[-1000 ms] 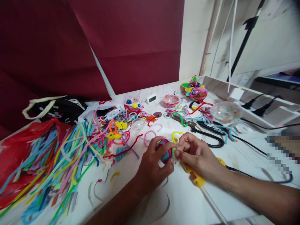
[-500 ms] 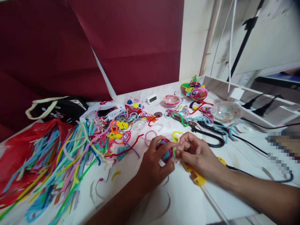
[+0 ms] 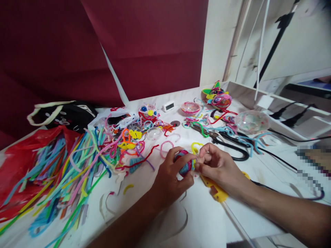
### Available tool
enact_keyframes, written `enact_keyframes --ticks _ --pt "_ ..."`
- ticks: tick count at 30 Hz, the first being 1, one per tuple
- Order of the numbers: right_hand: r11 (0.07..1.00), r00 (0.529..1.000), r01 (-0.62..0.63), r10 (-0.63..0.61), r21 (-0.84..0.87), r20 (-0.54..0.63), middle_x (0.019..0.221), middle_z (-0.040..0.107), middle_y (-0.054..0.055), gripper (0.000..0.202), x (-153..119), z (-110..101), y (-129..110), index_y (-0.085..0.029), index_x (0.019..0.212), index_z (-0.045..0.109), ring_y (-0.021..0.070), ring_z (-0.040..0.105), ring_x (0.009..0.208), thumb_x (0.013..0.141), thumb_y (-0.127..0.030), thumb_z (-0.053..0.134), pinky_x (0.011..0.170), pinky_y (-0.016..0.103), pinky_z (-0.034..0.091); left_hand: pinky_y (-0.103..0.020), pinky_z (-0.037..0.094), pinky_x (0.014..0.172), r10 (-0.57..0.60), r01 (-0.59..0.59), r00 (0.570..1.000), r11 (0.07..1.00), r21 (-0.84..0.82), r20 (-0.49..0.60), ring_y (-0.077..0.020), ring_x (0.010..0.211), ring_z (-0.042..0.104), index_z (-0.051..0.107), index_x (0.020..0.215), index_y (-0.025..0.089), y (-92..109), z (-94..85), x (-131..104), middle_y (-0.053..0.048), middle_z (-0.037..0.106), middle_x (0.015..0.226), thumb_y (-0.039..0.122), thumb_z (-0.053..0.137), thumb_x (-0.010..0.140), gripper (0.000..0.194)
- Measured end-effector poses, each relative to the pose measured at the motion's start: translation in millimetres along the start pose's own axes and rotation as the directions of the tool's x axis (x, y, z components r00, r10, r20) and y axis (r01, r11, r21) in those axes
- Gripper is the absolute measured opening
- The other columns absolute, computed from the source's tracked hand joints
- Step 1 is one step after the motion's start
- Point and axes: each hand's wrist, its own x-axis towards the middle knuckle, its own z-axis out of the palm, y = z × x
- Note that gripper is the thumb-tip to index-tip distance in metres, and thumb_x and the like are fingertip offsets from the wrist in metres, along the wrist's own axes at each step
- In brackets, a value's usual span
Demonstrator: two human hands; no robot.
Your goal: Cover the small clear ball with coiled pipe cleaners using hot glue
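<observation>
My left hand (image 3: 172,177) is curled around a small ball wrapped in blue and red pipe cleaner (image 3: 185,169), fingers over its top and thumb below. At the ball's right side, my right hand (image 3: 218,167) has thumb and forefinger pinched together. Whatever lies between those fingertips is too small to make out. A yellow pipe cleaner loop (image 3: 196,147) shows just behind the ball. Beneath my right hand and wrist lies a yellow glue gun (image 3: 218,193), partly covered, with a clear glue stick (image 3: 236,222) trailing toward me.
Loose pipe cleaners (image 3: 80,172) spill from a red plastic bag (image 3: 15,175) on the left. Black-handled scissors (image 3: 239,156) lie behind my right hand. Clear plastic half-shells (image 3: 252,122), a small digital timer (image 3: 168,106) and a decorated figure (image 3: 219,98) stand farther back.
The view has shifted slightly. Both hands keep nearly the same hold, with the ball turned or uncovered a little, so more of its blue and red surface shows.
</observation>
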Motion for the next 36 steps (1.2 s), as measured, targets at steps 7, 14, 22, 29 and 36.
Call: enact_keyframes --ticks 7,14,22,29,36 --pt "0.999 0.999 0.035 -0.035 0.015 -0.021 0.057 0.056 -0.010 0.030 1.9 -2.2 7.0 -0.022 0.082 0.048 0.0039 0.042 0.044 0.065 -0.007 0.068 0.040 0.014 0.030 -0.030 0.054 0.088 0.002 -0.002 1.000 1.000 -0.023 -0.012 -0.0182 0.101 0.063 0.061 0.117 0.022 1.0 0.7 0.9 -0.009 0.052 0.121 0.013 0.059 0.077 0.041" --pt "1.000 0.998 0.022 -0.021 0.020 -0.051 0.057 0.057 -0.010 0.032 0.6 -0.4 5.6 -0.023 0.080 0.046 0.0035 0.040 0.038 0.063 -0.009 0.070 0.036 0.014 0.029 -0.031 0.053 0.090 0.008 -0.009 0.999 1.000 -0.029 -0.036 -0.0192 0.106 0.062 0.062 0.117 0.023 0.8 2.3 -0.8 -0.008 0.052 0.121 0.012 0.060 0.077 0.042" --pt "0.999 0.995 0.032 -0.028 0.039 -0.101 0.061 0.058 -0.009 0.036 -0.4 1.7 4.2 -0.024 0.077 0.044 0.0054 0.044 0.042 0.060 -0.010 0.072 0.037 0.016 0.032 -0.029 0.054 0.089 -0.018 0.015 0.998 0.998 -0.056 -0.053 -0.0173 0.101 0.063 0.063 0.116 0.022 1.3 3.6 -0.4 -0.008 0.054 0.120 0.012 0.059 0.076 0.041" --pt "0.998 0.996 0.024 -0.020 0.053 -0.089 0.062 0.059 -0.009 0.037 -0.1 1.6 4.0 -0.023 0.078 0.042 0.0041 0.041 0.041 0.061 -0.009 0.072 0.038 0.015 0.030 -0.032 0.052 0.093 -0.031 0.028 0.998 0.998 -0.063 -0.050 -0.0191 0.107 0.061 0.063 0.115 0.023 1.0 4.0 -0.3 -0.007 0.054 0.118 0.013 0.058 0.076 0.041" --pt "0.996 0.997 -0.007 0.013 0.085 -0.071 0.060 0.060 -0.009 0.035 -0.1 3.7 -0.8 -0.023 0.079 0.045 0.0037 0.042 0.039 0.061 -0.010 0.072 0.036 0.015 0.030 -0.032 0.053 0.092 -0.034 0.033 0.999 0.998 -0.057 -0.019 -0.0196 0.107 0.061 0.062 0.118 0.024 -1.6 2.1 -0.2 -0.008 0.053 0.120 0.015 0.058 0.078 0.040"
